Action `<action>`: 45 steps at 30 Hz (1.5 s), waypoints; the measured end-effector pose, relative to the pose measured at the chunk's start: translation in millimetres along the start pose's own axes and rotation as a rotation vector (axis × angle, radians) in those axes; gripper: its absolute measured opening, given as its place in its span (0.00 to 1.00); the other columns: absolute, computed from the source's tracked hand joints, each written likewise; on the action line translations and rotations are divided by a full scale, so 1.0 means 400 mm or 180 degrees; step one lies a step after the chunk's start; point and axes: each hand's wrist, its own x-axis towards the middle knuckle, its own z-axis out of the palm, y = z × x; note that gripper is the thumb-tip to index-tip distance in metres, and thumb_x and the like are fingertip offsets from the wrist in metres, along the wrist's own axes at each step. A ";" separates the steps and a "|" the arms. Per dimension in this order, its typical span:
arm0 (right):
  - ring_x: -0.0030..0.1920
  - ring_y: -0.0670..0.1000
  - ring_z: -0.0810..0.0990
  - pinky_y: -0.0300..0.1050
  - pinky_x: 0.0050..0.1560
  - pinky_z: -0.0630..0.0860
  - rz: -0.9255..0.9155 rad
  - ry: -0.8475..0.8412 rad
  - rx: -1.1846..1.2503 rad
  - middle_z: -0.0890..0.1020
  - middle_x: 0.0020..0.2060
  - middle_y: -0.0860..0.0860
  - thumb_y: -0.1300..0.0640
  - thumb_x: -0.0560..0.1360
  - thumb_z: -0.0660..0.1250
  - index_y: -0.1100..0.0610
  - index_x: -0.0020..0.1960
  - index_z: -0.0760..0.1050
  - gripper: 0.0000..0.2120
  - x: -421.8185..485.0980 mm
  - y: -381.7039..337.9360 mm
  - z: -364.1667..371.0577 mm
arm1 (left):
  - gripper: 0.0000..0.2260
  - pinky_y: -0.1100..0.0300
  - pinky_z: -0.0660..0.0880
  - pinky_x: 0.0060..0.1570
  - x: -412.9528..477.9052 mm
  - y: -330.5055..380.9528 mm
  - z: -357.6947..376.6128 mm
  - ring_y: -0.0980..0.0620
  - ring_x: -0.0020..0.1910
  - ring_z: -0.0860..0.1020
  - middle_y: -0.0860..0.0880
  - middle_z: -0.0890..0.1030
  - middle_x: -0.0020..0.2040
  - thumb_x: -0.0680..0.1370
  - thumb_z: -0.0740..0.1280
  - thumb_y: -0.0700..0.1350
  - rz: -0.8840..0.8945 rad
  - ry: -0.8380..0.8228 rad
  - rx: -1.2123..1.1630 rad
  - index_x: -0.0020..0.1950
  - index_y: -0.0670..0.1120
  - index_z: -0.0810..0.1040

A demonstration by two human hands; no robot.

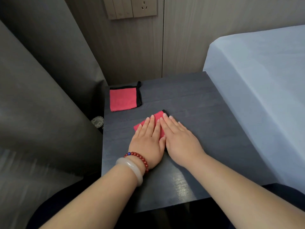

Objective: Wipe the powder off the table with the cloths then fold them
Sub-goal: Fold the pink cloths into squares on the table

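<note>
A folded red cloth (158, 116) with a black edge lies in the middle of the dark table (206, 129). My left hand (147, 142) and my right hand (179, 139) lie side by side on it, fingers straight, pressing it flat and covering most of it. A second red cloth (123, 100) with black trim lies folded in a neat square at the table's far left corner, apart from both hands. I see no powder on the table.
A bed with a pale blue sheet (257, 96) borders the table on the right. Grey curtain (41, 96) hangs to the left. A wood-panel wall with a socket (143, 7) stands behind. A small round object (97, 121) sits beside the table's left edge.
</note>
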 end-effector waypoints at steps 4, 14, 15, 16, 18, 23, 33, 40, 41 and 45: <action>0.78 0.47 0.45 0.47 0.75 0.37 0.0129 -0.0258 -0.0197 0.45 0.79 0.46 0.49 0.83 0.42 0.53 0.79 0.42 0.26 0.040 0.041 -0.010 | 0.28 0.54 0.40 0.75 0.064 -0.042 -0.003 0.51 0.77 0.41 0.48 0.41 0.79 0.82 0.43 0.58 0.0292 -0.0075 0.0087 0.79 0.49 0.43; 0.77 0.46 0.40 0.47 0.76 0.39 0.0135 -0.0146 0.0033 0.42 0.78 0.47 0.47 0.83 0.41 0.51 0.79 0.40 0.26 0.091 0.057 -0.021 | 0.28 0.54 0.40 0.75 0.105 0.006 -0.009 0.49 0.77 0.40 0.44 0.40 0.79 0.82 0.44 0.54 -0.0467 -0.0120 -0.0058 0.78 0.43 0.41; 0.77 0.45 0.41 0.48 0.76 0.38 0.0119 -0.0184 -0.0023 0.42 0.78 0.47 0.46 0.83 0.40 0.50 0.79 0.41 0.26 0.088 0.062 -0.017 | 0.28 0.53 0.40 0.75 0.101 0.000 -0.001 0.48 0.77 0.40 0.44 0.39 0.79 0.82 0.45 0.54 -0.0421 -0.0119 0.0010 0.78 0.43 0.41; 0.77 0.45 0.41 0.49 0.76 0.37 0.0157 -0.0215 -0.0093 0.42 0.78 0.46 0.45 0.82 0.40 0.50 0.79 0.41 0.27 0.091 0.067 -0.012 | 0.28 0.53 0.40 0.75 0.104 -0.006 0.004 0.47 0.77 0.40 0.43 0.39 0.79 0.82 0.45 0.54 -0.0380 -0.0098 0.0113 0.78 0.43 0.41; 0.77 0.45 0.41 0.51 0.76 0.36 0.0319 -0.0246 -0.0178 0.43 0.78 0.47 0.45 0.82 0.39 0.50 0.79 0.41 0.27 0.115 0.074 -0.007 | 0.28 0.53 0.38 0.75 0.136 -0.015 0.004 0.47 0.77 0.40 0.43 0.39 0.79 0.82 0.44 0.54 -0.0319 -0.0090 0.0278 0.78 0.43 0.41; 0.77 0.47 0.41 0.52 0.75 0.35 0.0622 -0.0263 -0.0180 0.43 0.79 0.48 0.46 0.82 0.38 0.51 0.79 0.40 0.27 0.238 0.100 -0.008 | 0.28 0.52 0.36 0.73 0.280 -0.048 -0.033 0.48 0.77 0.40 0.45 0.40 0.79 0.82 0.43 0.55 -0.0184 -0.0298 0.0563 0.78 0.44 0.40; 0.77 0.48 0.40 0.54 0.75 0.35 0.0692 -0.0353 -0.0060 0.40 0.78 0.49 0.47 0.83 0.39 0.50 0.79 0.39 0.26 0.395 0.102 -0.006 | 0.27 0.49 0.37 0.75 0.401 -0.129 -0.055 0.50 0.77 0.40 0.47 0.39 0.79 0.82 0.43 0.55 -0.0260 -0.0444 0.0539 0.78 0.46 0.40; 0.77 0.48 0.39 0.54 0.75 0.35 0.0693 -0.0377 -0.0046 0.40 0.78 0.48 0.46 0.83 0.38 0.49 0.79 0.38 0.26 0.397 0.100 -0.004 | 0.27 0.49 0.37 0.74 0.407 -0.128 -0.054 0.50 0.77 0.38 0.47 0.37 0.78 0.82 0.42 0.55 -0.0272 -0.0528 0.0505 0.78 0.47 0.38; 0.77 0.48 0.39 0.55 0.75 0.35 0.0688 -0.0372 -0.0040 0.40 0.78 0.48 0.46 0.83 0.38 0.49 0.79 0.38 0.26 0.395 0.101 -0.004 | 0.27 0.49 0.37 0.74 0.406 -0.127 -0.055 0.50 0.77 0.38 0.48 0.37 0.78 0.82 0.43 0.55 -0.0292 -0.0557 0.0461 0.78 0.47 0.38; 0.77 0.48 0.39 0.56 0.75 0.35 0.0685 -0.0320 -0.0042 0.40 0.78 0.48 0.46 0.82 0.38 0.49 0.79 0.38 0.26 0.395 0.104 -0.002 | 0.27 0.49 0.38 0.75 0.412 -0.129 -0.057 0.51 0.77 0.38 0.48 0.36 0.78 0.82 0.43 0.55 -0.0303 -0.0584 0.0370 0.78 0.48 0.38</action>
